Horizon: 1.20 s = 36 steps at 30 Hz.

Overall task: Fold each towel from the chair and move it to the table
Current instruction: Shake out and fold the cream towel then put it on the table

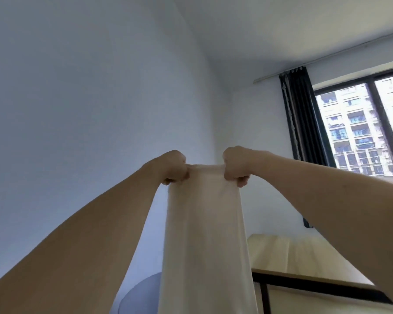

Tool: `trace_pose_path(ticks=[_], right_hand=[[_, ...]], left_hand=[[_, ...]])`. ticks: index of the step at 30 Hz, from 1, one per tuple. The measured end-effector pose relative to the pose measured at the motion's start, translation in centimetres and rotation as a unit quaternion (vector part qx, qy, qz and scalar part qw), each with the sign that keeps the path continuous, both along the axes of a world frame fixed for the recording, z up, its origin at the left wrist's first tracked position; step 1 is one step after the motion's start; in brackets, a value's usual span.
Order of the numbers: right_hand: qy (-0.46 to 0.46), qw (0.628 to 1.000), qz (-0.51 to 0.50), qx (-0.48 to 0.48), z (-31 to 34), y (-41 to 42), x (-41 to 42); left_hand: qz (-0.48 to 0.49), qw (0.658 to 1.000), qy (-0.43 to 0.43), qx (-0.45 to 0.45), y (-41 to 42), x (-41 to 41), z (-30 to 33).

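A long cream towel hangs straight down in front of me, held up high by its top edge. My left hand grips the top left corner and my right hand grips the top right corner, fingers curled round the cloth. The towel's lower end runs out of the bottom of the frame. A light wooden table with a dark frame stands low on the right, partly behind my right forearm. A rounded blue-grey chair back shows at the bottom, left of the towel.
A bare white wall fills the left and middle. At the right, a dark-framed window looks out on apartment blocks, with a dark curtain bunched at its left side.
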State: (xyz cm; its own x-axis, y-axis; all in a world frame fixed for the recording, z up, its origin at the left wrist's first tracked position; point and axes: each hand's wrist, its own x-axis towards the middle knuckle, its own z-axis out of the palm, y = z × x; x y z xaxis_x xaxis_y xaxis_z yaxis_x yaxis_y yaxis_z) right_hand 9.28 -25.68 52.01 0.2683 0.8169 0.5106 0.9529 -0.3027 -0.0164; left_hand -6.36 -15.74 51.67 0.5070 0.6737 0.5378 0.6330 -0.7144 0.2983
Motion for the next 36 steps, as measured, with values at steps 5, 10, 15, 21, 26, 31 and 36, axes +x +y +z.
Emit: trace_pose_path(ticks=[5,10,15,21,26,31,36], right_hand=[[0.127,0.960,0.071,0.239,-1.0,6.4,2.3],[0.213,0.900,0.115,0.362,0.0,5.0,1.8],[0.285,0.875,0.133,0.369,-1.5,-0.7,-1.1],[0.298,0.936,0.040,0.186,-9.4,-6.9,-3.6],[0.321,0.940,-0.025,-0.114,-21.5,-9.0,-4.1],[0.315,0.897,-0.076,-0.300,-33.8,-9.0,-4.2],[0.381,0.855,-0.081,-0.343,-39.8,-7.2,-2.6]], left_hand=[[-0.005,0.971,-0.235,0.050,5.5,3.7,-2.3],[-0.057,0.951,-0.287,0.099,4.4,2.9,-1.7],[-0.062,0.960,-0.247,0.117,-1.0,-0.4,-1.9],[-0.018,0.998,-0.013,-0.053,-8.2,-4.3,-8.6],[-0.042,0.937,0.198,-0.283,-10.9,-5.6,-19.9],[-0.027,0.882,0.277,-0.379,-9.9,-5.2,-32.8],[-0.017,0.881,0.283,-0.379,-8.1,-4.2,-39.5]])
